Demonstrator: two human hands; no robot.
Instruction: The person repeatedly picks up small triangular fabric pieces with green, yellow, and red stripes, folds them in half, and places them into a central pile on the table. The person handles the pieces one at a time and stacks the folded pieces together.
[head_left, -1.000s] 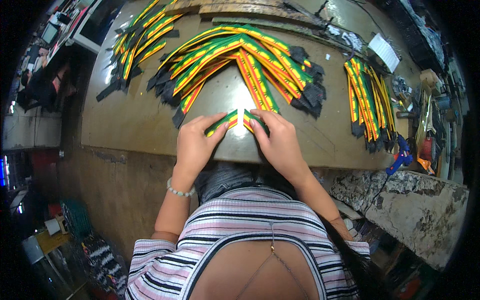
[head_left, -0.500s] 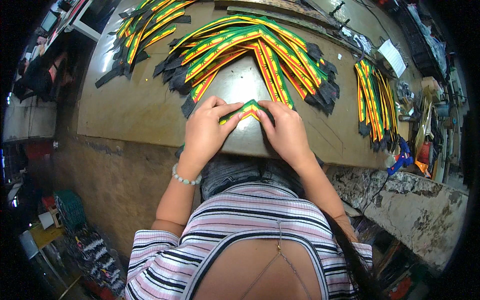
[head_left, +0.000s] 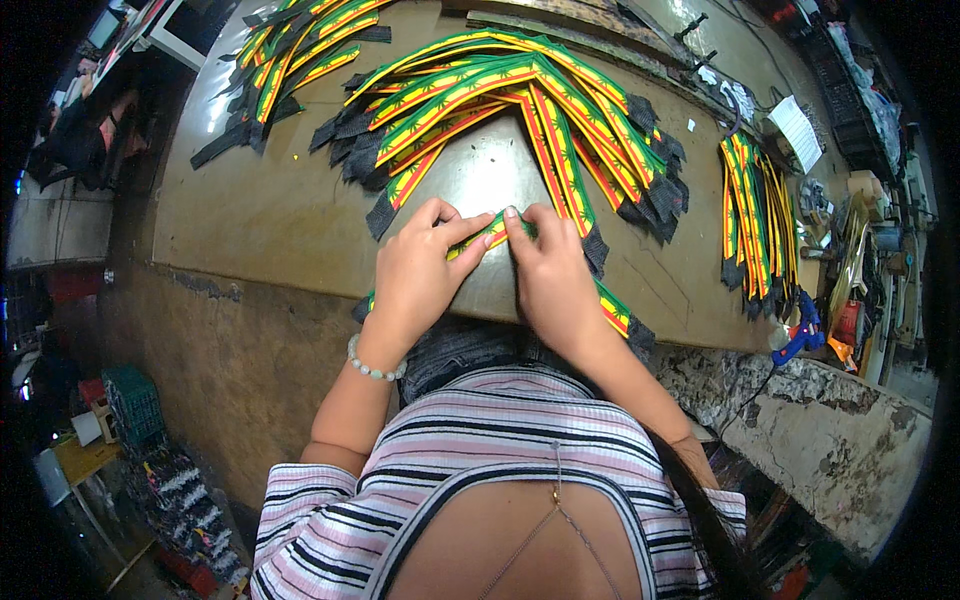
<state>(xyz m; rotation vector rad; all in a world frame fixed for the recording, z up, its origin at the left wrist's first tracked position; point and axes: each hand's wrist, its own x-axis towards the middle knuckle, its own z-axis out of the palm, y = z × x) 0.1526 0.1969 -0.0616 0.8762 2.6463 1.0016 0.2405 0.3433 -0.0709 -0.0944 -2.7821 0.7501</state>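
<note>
Fingers (head_left: 470,232) of both hands pinched together on one striped strap (head_left: 492,232) — green, yellow and red, black-tipped. Left hand (head_left: 415,275) and right hand (head_left: 550,275) meet at its middle; long axis runs left-right along the worktop (head_left: 270,215) near edge, ends hidden beneath the hands. Beyond: fanned strap pile (head_left: 500,110); second pile (head_left: 290,60) far left; bundle (head_left: 755,215) right. No containers among them.

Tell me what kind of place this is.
Probably a small craft workshop. Both hands, left hand and right hand, fold a striped strap on a worn workbench, with a fan of finished straps behind and a blue glue gun at the edge.
</note>
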